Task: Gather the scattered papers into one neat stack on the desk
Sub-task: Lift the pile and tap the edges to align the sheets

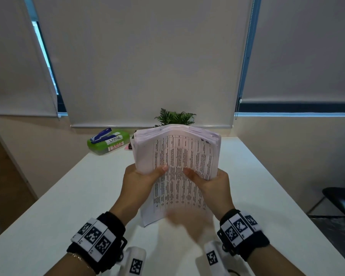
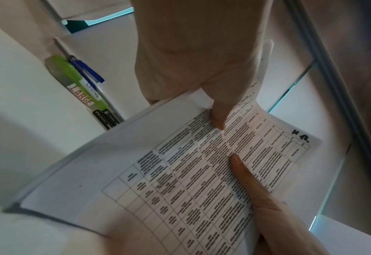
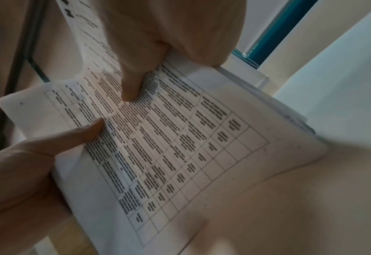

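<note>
Apparently both hands' fingers grip the paper stack (image 1: pixel 175 156), its blurred lower edge hiding the desk (image 1: pixel 68 196)

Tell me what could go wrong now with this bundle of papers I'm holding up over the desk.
1. The papers are held only along their two sides, by the left hand and right hand, and they bow in the middle; inner sheets might slip out.
2. The top edges look uneven, so setting the bundle down now could leave a ragged stack.
3. The green box with the stapler sits just beyond; a forward swing might knock it.
</note>
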`<act>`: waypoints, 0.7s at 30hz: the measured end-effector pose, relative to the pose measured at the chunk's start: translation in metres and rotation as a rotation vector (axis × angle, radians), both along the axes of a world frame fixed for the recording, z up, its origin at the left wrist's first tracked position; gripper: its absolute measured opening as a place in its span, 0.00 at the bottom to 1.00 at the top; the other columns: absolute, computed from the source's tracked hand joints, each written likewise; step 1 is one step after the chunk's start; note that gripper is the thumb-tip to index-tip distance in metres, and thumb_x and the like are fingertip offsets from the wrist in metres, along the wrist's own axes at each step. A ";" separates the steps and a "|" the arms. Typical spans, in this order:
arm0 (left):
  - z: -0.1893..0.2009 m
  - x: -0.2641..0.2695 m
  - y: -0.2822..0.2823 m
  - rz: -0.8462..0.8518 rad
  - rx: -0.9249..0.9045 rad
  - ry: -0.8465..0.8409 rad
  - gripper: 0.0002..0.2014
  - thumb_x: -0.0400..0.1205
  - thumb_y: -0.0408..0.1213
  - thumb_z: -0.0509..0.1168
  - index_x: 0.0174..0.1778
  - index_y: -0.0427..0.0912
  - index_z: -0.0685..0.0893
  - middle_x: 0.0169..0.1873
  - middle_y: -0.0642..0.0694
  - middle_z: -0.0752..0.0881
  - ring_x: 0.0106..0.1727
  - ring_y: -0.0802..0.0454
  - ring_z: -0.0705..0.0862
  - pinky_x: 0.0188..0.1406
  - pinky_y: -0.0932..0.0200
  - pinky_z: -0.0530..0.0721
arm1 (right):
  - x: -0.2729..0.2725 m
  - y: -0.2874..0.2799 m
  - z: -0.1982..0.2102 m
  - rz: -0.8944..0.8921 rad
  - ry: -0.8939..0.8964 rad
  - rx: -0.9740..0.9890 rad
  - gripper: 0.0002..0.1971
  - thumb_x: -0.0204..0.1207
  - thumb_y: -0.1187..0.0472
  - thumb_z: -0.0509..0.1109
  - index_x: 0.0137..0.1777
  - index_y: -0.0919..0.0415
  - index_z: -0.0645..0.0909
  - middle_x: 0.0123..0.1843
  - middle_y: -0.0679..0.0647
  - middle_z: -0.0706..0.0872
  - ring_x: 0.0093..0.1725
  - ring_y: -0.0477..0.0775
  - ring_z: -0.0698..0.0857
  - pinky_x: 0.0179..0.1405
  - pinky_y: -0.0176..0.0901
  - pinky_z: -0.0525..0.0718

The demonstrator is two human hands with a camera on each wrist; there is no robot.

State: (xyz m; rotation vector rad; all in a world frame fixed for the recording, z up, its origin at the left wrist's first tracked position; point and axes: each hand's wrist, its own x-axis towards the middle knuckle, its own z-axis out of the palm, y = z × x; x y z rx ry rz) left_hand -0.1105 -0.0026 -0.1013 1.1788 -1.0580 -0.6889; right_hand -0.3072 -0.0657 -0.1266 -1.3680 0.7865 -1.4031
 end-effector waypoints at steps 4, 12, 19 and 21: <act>-0.005 0.003 0.003 -0.020 0.064 -0.012 0.10 0.80 0.37 0.81 0.55 0.54 0.94 0.47 0.57 0.97 0.47 0.57 0.97 0.42 0.64 0.92 | -0.002 0.001 -0.003 0.024 0.005 0.004 0.17 0.75 0.56 0.83 0.62 0.59 0.90 0.53 0.50 0.97 0.52 0.51 0.96 0.47 0.49 0.95; 0.002 -0.004 0.007 0.008 0.066 -0.042 0.06 0.84 0.32 0.77 0.53 0.48 0.92 0.42 0.54 0.97 0.43 0.54 0.97 0.35 0.63 0.93 | -0.006 -0.004 0.011 -0.005 0.077 -0.030 0.16 0.81 0.50 0.76 0.66 0.53 0.85 0.57 0.48 0.94 0.55 0.49 0.95 0.51 0.53 0.95; 0.004 0.007 -0.008 0.000 0.177 0.021 0.11 0.84 0.30 0.77 0.61 0.42 0.91 0.47 0.46 0.98 0.47 0.46 0.98 0.43 0.49 0.95 | -0.005 -0.018 0.020 0.038 0.232 0.110 0.15 0.82 0.51 0.76 0.67 0.51 0.86 0.57 0.46 0.95 0.54 0.44 0.94 0.58 0.47 0.92; -0.006 0.013 -0.017 -0.008 0.242 0.040 0.13 0.82 0.27 0.78 0.62 0.38 0.90 0.48 0.42 0.97 0.48 0.42 0.98 0.49 0.42 0.95 | -0.003 -0.022 0.013 0.038 0.279 0.170 0.16 0.83 0.51 0.76 0.69 0.53 0.86 0.58 0.47 0.94 0.56 0.46 0.93 0.59 0.48 0.91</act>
